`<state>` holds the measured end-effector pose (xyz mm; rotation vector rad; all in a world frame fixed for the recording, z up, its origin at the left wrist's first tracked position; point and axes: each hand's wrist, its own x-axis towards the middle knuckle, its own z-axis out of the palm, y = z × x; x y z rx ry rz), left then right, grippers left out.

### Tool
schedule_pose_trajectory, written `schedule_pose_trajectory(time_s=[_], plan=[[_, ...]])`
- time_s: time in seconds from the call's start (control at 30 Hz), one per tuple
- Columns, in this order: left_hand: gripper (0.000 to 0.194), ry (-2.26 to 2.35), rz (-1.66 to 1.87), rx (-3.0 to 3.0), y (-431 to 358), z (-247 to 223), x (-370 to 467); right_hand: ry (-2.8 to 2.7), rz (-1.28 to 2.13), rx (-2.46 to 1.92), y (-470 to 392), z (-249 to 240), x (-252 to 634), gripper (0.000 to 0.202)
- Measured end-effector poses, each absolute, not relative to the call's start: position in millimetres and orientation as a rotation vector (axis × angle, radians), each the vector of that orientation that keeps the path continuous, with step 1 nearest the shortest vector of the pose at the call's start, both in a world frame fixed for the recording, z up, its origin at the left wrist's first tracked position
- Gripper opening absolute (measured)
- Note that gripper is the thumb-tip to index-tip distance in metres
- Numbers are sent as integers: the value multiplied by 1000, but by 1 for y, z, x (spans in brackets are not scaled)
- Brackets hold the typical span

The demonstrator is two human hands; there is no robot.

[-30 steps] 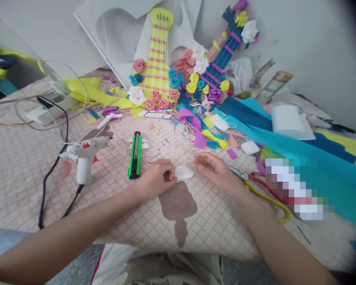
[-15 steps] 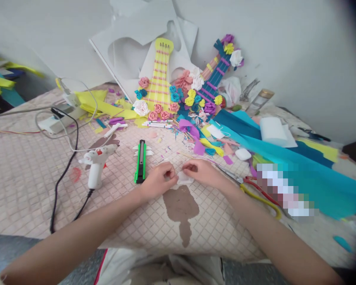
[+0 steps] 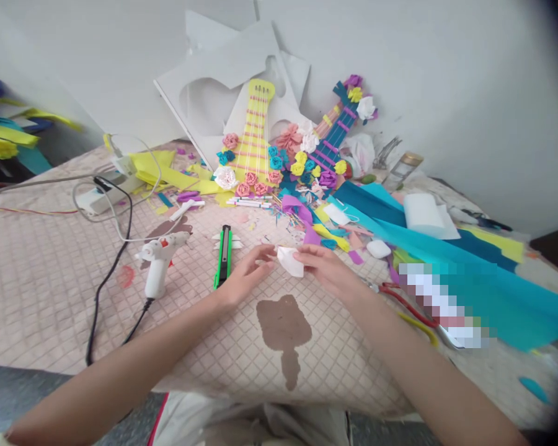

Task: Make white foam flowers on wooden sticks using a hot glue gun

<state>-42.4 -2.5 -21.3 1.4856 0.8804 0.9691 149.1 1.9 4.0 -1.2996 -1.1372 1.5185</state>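
A small white paper piece (image 3: 291, 261) is pinched in my right hand (image 3: 323, 265), above the quilted table cover. Beside its left edge, my left hand (image 3: 251, 272) has its fingers apart and holds nothing. The green and black cutter (image 3: 224, 257) lies just left of my left hand, on some small white pieces. Farther left stands a white glue gun (image 3: 157, 266). Scissors with red and yellow handles (image 3: 411, 306) lie partly hidden beyond my right forearm.
Two flower-trimmed paper guitars, one yellow (image 3: 256, 133) and one blue (image 3: 337, 142), lean at the back. Teal paper (image 3: 446, 260) covers the right side. A power strip (image 3: 102, 195) with cables lies left. Colourful scraps are scattered behind my hands.
My left hand has opened and moved slightly away from the paper. The white paper is now raised and shows more of its surface in my right hand. The view has shifted a little.
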Motion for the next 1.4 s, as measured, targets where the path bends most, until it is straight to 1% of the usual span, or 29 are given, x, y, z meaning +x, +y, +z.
schedule_pose_trajectory(time_s=[0.07,0.3,0.4,0.5,0.6,0.73,0.83,0.87,0.93,0.97,1.0,1.13,1.17,1.27,1.33,1.4], plan=[[33,892,968,1480,0,-20,-43,-1048,1550,-1253,-1,6,148,24],[26,849,907,1455,2,-5,-28,-857,1621,-1151,-10,12,140,18],[22,866,916,1329,3,0,-18,-964,1567,-1194,-13,12,142,18],[22,828,900,1214,8,2,-13,-1078,1438,-1186,-12,9,151,21],[25,766,773,1098,14,7,-15,-1228,1187,-1150,-11,4,164,19],[29,722,549,1036,21,13,-21,-1668,722,-1122,-10,1,177,22],[27,733,551,1015,26,11,-24,-1874,469,-1247,-3,5,193,27],[25,745,571,1012,27,9,-25,-1914,316,-1327,1,7,200,29],[23,764,591,1007,30,5,-27,-1907,-93,-1475,9,10,214,26],[23,768,589,1006,31,3,-27,-1888,-195,-1510,13,11,220,26],[23,770,584,1004,31,2,-26,-1904,-210,-1496,15,11,224,25],[25,764,549,1010,31,1,-22,-2347,100,-1252,15,1,221,22],[25,762,542,1012,30,1,-20,-2456,120,-1209,14,-3,216,22],[24,760,536,1018,28,2,-17,-2574,54,-1198,11,-14,204,17],[24,758,539,1020,27,0,-16,-2539,31,-1215,12,-15,202,13],[24,753,537,1021,27,-2,-17,-2439,-15,-1264,14,-11,209,14]])
